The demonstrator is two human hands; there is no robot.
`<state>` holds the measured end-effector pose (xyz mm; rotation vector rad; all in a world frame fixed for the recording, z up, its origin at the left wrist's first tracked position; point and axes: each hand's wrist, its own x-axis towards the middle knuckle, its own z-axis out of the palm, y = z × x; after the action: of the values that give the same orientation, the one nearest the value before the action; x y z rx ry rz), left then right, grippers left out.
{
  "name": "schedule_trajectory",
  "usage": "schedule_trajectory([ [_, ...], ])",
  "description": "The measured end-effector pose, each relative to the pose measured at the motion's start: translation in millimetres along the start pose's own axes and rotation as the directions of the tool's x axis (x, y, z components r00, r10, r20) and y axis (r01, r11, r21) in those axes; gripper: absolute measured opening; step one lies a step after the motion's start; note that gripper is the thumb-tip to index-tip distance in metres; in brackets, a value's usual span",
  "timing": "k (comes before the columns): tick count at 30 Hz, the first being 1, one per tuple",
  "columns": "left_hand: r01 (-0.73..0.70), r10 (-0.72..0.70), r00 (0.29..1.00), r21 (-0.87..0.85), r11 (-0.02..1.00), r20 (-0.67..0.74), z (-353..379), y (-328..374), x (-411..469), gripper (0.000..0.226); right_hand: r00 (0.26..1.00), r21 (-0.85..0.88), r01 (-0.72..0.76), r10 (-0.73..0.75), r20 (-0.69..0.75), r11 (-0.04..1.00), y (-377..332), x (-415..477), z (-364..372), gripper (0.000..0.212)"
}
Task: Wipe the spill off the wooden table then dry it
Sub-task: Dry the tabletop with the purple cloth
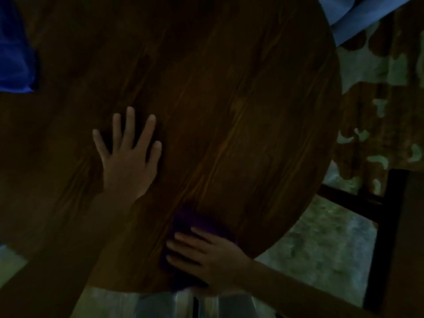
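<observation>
A round wooden table (229,92) fills most of the dim head view. My left hand (128,154) lies flat on its middle, fingers spread, holding nothing. Near the table's front edge my right hand (206,255) presses down on a dark purple cloth (197,220), which shows past the fingertips and under the palm. No spill can be made out on the dark wood.
A blue cloth (16,51) lies at the table's far left. Light blue fabric (358,14) hangs at the top right. A dark chair frame (385,226) stands right of the table over a patterned floor (321,249).
</observation>
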<state>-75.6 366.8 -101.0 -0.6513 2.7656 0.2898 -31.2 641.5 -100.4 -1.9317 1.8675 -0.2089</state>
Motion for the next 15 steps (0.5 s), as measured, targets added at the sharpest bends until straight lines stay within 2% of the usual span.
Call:
schedule_trajectory([
  [1, -0.019, 0.019, 1.000, 0.031, 0.999, 0.012, 5.5, 7.9, -2.1, 0.059, 0.992, -0.024, 0.113, -0.111, 0.061, 0.993, 9.8, -14.2, 6.3, 0.078],
  [2, -0.017, 0.016, 1.000, 0.059, 0.998, 0.018, 9.0, 11.8, -2.9, 0.060, 0.990, -0.045, 0.123, -0.119, 0.074, 0.991, 28.9, -28.5, 14.8, 0.080],
  [4, 0.008, -0.010, 1.000, 0.080, 0.997, 0.014, 12.6, 14.9, -2.4, 0.061, 0.997, 0.063, -0.082, 0.082, 0.005, 0.995, 74.5, -54.3, 10.8, 0.084],
  [5, 0.012, -0.013, 1.000, 0.078, 0.997, 0.005, 13.4, 14.7, -2.1, 0.060, 0.965, 0.113, -0.233, 0.244, -0.098, 0.966, 96.0, -62.6, 0.7, 0.083],
  [6, 0.012, -0.012, 1.000, 0.073, 0.997, -0.004, 13.1, 14.5, -1.9, 0.060, 0.874, 0.152, -0.405, 0.431, -0.223, 0.901, 120.5, -70.0, -13.2, 0.075],
  [7, 0.010, -0.010, 1.000, 0.072, 0.997, -0.009, 12.4, 13.7, -2.1, 0.060, 0.725, 0.236, -0.578, 0.624, -0.291, 0.781, 142.7, -73.0, -34.0, 0.068],
  [8, 0.007, -0.006, 1.000, 0.072, 0.997, -0.013, 11.8, 14.1, -2.9, 0.060, 0.524, 0.337, -0.715, 0.789, -0.322, 0.612, 163.2, -73.9, -53.9, 0.064],
  [9, 0.006, -0.005, 1.000, 0.073, 0.997, -0.016, 11.5, 14.6, -3.3, 0.060, 0.319, 0.408, -0.802, 0.891, -0.324, 0.435, 181.3, -72.2, -68.6, 0.065],
  [10, 0.008, -0.007, 1.000, 0.075, 0.997, -0.016, 11.1, 15.2, -3.8, 0.060, 0.156, 0.430, -0.855, 0.935, -0.318, 0.289, 191.4, -68.0, -80.1, 0.068],
  [11, 0.013, -0.012, 1.000, 0.079, 0.997, -0.011, 10.7, 15.5, -3.8, 0.060, 0.083, 0.413, -0.886, 0.948, -0.307, 0.211, 190.0, -59.7, -82.5, 0.070],
  [12, 0.019, -0.018, 1.000, 0.082, 0.996, -0.008, 10.5, 15.2, -3.6, 0.060, 0.098, 0.377, -0.901, 0.948, -0.304, 0.215, 178.1, -48.7, -70.9, 0.069],
  [13, 0.025, -0.024, 1.000, 0.087, 0.996, -0.007, 10.5, 15.2, -3.5, 0.060, 0.204, 0.341, -0.886, 0.924, -0.323, 0.315, 154.7, -38.2, -53.1, 0.066],
  [14, 0.030, -0.029, 1.000, 0.093, 0.995, -0.006, 10.8, 14.7, -3.7, 0.061, 0.409, 0.308, -0.812, 0.860, -0.304, 0.495, 118.2, -29.7, -30.3, 0.066],
  [15, 0.033, -0.033, 0.999, 0.097, 0.995, -0.006, 11.1, 14.3, -3.9, 0.061, 0.672, 0.237, -0.651, 0.693, -0.260, 0.721, 73.1, -24.6, -14.8, 0.067],
])
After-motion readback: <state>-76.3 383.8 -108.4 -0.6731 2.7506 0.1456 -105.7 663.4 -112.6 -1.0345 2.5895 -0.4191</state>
